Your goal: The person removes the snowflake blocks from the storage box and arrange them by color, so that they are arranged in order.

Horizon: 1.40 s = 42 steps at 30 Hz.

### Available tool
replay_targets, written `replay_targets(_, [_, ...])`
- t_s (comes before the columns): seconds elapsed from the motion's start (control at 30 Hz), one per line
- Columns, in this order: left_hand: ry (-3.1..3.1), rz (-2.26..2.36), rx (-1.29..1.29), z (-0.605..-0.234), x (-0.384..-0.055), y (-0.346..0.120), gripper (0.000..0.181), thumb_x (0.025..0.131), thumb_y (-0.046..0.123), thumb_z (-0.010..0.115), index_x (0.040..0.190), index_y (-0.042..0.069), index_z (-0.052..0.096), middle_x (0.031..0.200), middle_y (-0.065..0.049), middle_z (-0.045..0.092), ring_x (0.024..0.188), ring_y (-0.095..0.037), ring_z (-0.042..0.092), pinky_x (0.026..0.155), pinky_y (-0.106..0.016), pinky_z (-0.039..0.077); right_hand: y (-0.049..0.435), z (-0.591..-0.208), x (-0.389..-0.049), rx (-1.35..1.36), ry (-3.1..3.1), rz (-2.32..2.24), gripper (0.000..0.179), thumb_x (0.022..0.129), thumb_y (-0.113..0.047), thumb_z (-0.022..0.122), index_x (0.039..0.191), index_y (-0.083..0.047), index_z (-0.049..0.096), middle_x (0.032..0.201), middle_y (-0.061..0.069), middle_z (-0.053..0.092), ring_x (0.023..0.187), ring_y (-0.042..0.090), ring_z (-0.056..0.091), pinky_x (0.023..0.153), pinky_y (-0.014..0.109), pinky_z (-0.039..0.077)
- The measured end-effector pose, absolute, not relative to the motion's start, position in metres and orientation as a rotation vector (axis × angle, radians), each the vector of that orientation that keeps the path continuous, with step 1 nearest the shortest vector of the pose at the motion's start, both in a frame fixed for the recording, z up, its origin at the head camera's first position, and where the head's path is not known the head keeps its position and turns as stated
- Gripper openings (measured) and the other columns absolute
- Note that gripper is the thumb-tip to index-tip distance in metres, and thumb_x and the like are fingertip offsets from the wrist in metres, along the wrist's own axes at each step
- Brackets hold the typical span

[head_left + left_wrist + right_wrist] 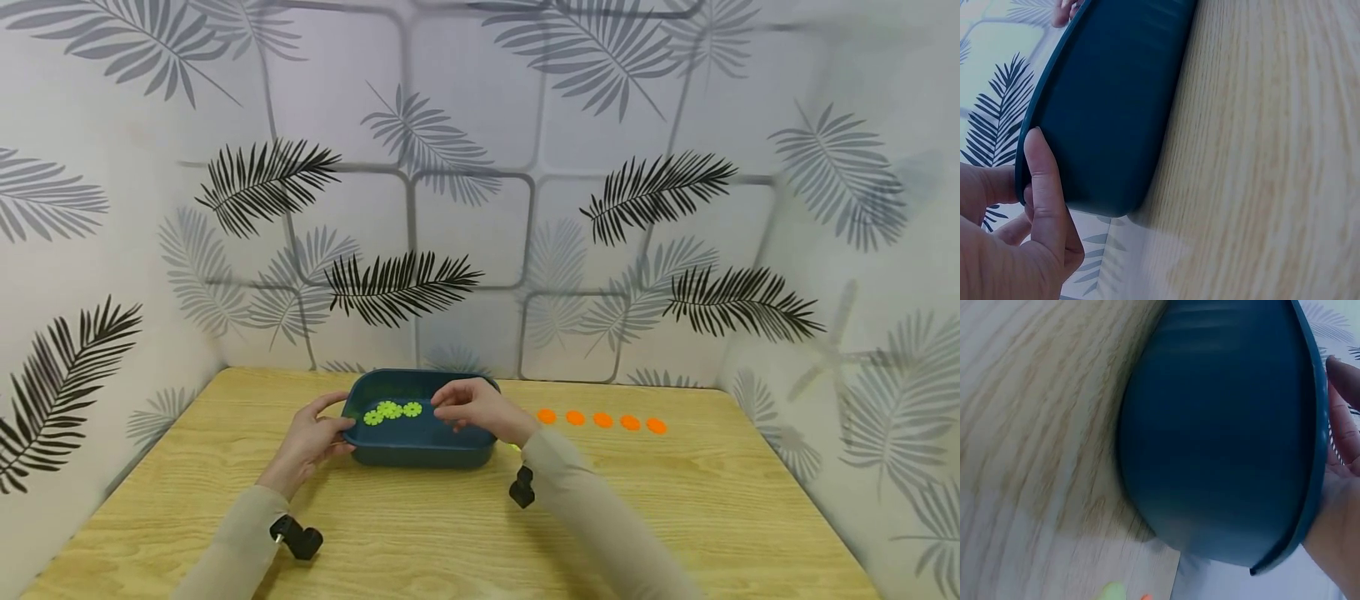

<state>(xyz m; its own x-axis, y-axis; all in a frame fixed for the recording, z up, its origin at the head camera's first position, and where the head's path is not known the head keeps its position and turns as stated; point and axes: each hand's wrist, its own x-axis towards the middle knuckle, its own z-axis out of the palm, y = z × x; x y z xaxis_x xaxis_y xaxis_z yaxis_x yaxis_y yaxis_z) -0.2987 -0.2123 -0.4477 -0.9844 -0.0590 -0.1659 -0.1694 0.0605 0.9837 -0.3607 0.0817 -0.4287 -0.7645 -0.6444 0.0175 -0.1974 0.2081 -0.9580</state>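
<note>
A dark blue plastic bin [420, 457] stands on the table, with several yellow-green notched discs [412, 409] in its left part. My left hand [311, 433] grips the bin's left rim; in the left wrist view its thumb [1045, 181] presses the outside of the wall. Over the right part of the bin is my right hand [480, 407], fingers loosely bent, with no piece visible between them. The right wrist view shows that hand [1344, 419] beyond the bin's rim, partly hidden by it.
A row of several orange discs [603, 420] lies on the wooden table [420, 533], right of the bin. A yellow-green disc [1112, 591] lies near the bin's right end, mostly covered by the right forearm in the head view. A leaf-patterned wall [465, 233] rises behind.
</note>
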Motion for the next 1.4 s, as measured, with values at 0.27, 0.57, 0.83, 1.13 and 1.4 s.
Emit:
replay_targets(0.27, [2.197,2.112,-0.233,-0.449,-0.3,-0.213,0.058,0.098,0.005,0.054,0.152,0.013,0.035,0.1,-0.016,0.066,0.07,-0.015,0.068,0.064,-0.029,0.06,0.063,-0.429,-0.363,-0.745,2.141,-1.542,0.024,0.094,-0.012,0.065,0.116,-0.002,0.067,0.104,0.006,0.069,0.108,0.046,0.057,0.079,0.041,0.059])
replay_targets(0.57, [2.208,2.108,-0.24,-0.45,-0.3,-0.214,0.057,0.098,0.005,0.054,0.152,0.014,0.035,0.099,-0.017,0.067,0.07,-0.015,0.069,0.063,-0.029,0.06,0.048,-0.438,-0.378,-0.669,2.184,-1.535,0.032,0.095,-0.014,0.064,0.122,0.004,0.064,0.115,0.014,0.067,0.111,0.042,0.058,0.083,0.045,0.058])
replay_targets(0.83, [2.203,2.098,-0.255,-0.448,-0.299,-0.212,0.057,0.097,0.005,0.055,0.151,0.015,0.037,0.099,-0.018,0.067,0.069,-0.016,0.069,0.064,-0.03,0.06,0.037,-0.442,-0.383,-0.628,2.228,-1.531,0.029,0.097,-0.012,0.061,0.12,0.004,0.066,0.118,0.024,0.064,0.11,0.045,0.058,0.081,0.041,0.059])
replay_targets(1.13, [2.202,2.102,-0.247,-0.449,-0.3,-0.214,0.057,0.098,0.005,0.055,0.151,0.015,0.037,0.1,-0.018,0.068,0.069,-0.016,0.069,0.064,-0.03,0.061,0.031,-0.448,-0.381,-0.568,2.376,-1.407,0.022,0.096,-0.01,0.062,0.113,0.0,0.071,0.113,0.012,0.069,0.099,0.027,0.064,0.07,0.028,0.054])
replay_targets(1.4, [2.208,2.096,-0.247,-0.45,-0.3,-0.214,0.055,0.098,0.005,0.055,0.15,0.015,0.038,0.102,-0.019,0.066,0.07,-0.015,0.069,0.066,-0.03,0.061,0.029,-0.453,-0.386,-0.602,2.397,-1.323,0.026,0.093,0.001,0.058,0.117,0.001,0.069,0.111,0.017,0.069,0.082,0.015,0.058,0.066,0.022,0.047])
